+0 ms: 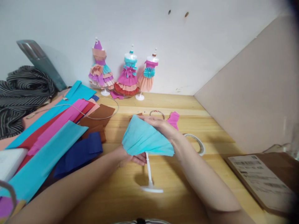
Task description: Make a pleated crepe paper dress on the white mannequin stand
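A mini dress form with a turquoise crepe-paper skirt (147, 138) is tilted between my hands, its white pole and round base (151, 189) pointing toward me. My left hand (130, 158) is closed at the skirt's left side; some fingertips show below the hem, beside the pole. Wrapped round the far upper end is my right hand (156, 122), its fingers mostly hidden behind the paper. The upper body of the form is out of sight.
Three dressed mini forms (129, 73) stand along the wall. Coloured crepe-paper strips (53, 155) and a striped cloth (25, 93) lie left. A tape roll (197, 143), a pink paper scrap (173, 119) and a cardboard parcel (261, 180) lie right. A thin cable (102, 119) crosses the paper.
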A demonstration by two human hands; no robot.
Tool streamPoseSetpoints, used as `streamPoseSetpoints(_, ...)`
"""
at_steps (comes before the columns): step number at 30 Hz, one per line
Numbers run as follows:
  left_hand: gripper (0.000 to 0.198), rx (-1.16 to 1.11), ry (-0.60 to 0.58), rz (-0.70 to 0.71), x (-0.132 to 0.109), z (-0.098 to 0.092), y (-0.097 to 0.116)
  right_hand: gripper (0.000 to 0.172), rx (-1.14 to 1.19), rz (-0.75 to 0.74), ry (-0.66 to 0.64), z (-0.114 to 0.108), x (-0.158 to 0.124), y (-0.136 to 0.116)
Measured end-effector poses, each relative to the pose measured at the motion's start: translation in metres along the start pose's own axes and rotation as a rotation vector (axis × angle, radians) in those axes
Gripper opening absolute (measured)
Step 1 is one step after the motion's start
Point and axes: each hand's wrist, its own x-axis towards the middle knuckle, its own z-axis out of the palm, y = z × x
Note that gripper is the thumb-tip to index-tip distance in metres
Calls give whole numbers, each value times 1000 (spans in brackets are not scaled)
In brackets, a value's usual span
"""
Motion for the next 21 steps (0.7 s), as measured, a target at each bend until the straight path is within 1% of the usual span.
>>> streamPoseSetpoints(3,38,251,-34,-105,1,-5,3,32,32,-12,8,0,-5,-3)
streamPoseSetpoints(4,36,346,-24,-128,-2,-7,6,34,48,-10,14,0,-6,-4)
streamPoseSetpoints(6,32,543,2,-167,-17,-13,17,35,84,-8,31,-2,-7,-6)
streamPoseSetpoints(7,28,639,32,-159,-28,-16,24,33,103,-12,41,-3,-6,-6)
streamPoseSetpoints(9,23,801,151,-90,-56,-21,41,26,147,-28,71,-3,-4,-7)
streamPoseSetpoints(11,18,965,311,-19,-84,-20,58,21,191,-27,108,-1,-1,-7)
streamPoseSetpoints(12,15,1194,404,12,-95,-17,65,19,214,-17,126,0,0,-7)
streamPoseSetpoints(13,15,1361,459,33,-103,-14,69,18,235,-7,140,2,1,-6)
streamPoseSetpoints(14,15,1442,478,91,-105,-9,71,18,254,4,147,4,1,-6)
streamPoseSetpoints(15,30,1481,475,193,-103,-5,71,17,274,12,146,5,1,-5)
streamPoseSetpoints(16,53,1513,483,279,-97,-2,69,17,292,17,138,7,1,-4)
streamPoseSetpoints(17,70,1541,470,353,-86,-1,66,17,308,18,129,9,0,-3)
streamPoseSetpoints(18,80,1546,460,414,-73,-1,61,17,323,13,122,10,0,-3)
streamPoseSetpoints(19,83,1522,467,447,-59,-3,57,17,333,7,116,11,-2,-3)
streamPoseSetpoints(21,74,1404,553,526,-35,-11,50,17,320,-11,106,12,-4,-5)
